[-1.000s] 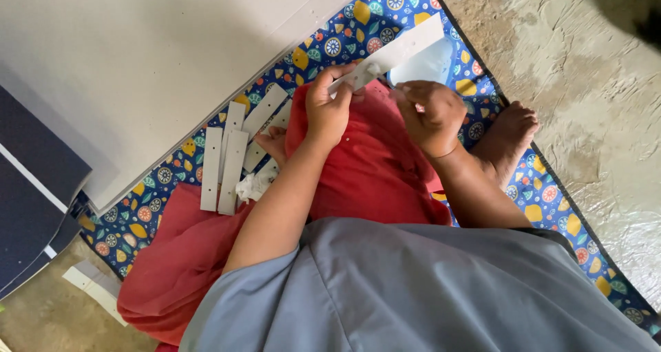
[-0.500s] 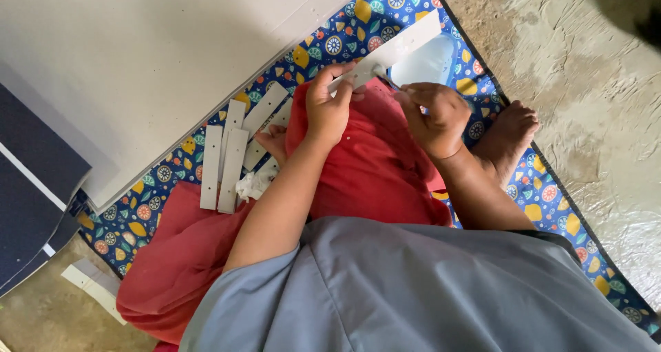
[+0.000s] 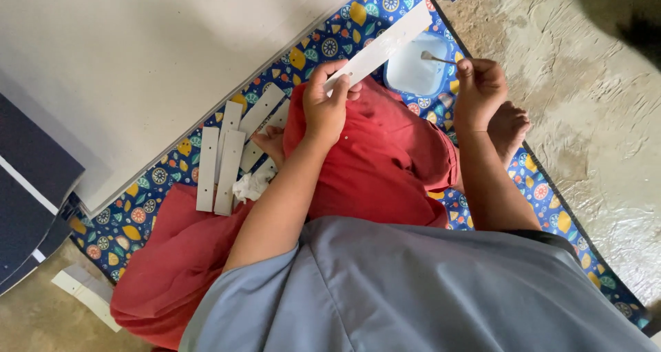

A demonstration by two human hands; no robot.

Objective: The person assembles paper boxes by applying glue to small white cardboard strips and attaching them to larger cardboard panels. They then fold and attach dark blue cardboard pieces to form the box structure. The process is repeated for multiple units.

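Over the red lap, the left hand [image 3: 326,108] pinches a white strip [image 3: 383,47] slanting above the tub [image 3: 413,73]; the right hand [image 3: 478,87] pinches a brush [image 3: 436,58]. Glue might drip onto cloth if the brush wanders.

A makeshift home workspace on the floor. A person sits cross-legged on a blue patterned mat [image 3: 330,46] laid over rough bare concrete floor [image 3: 592,118], with white card strips [image 3: 220,163] spread beside them and a large white board [image 3: 138,63] leaning nearby.
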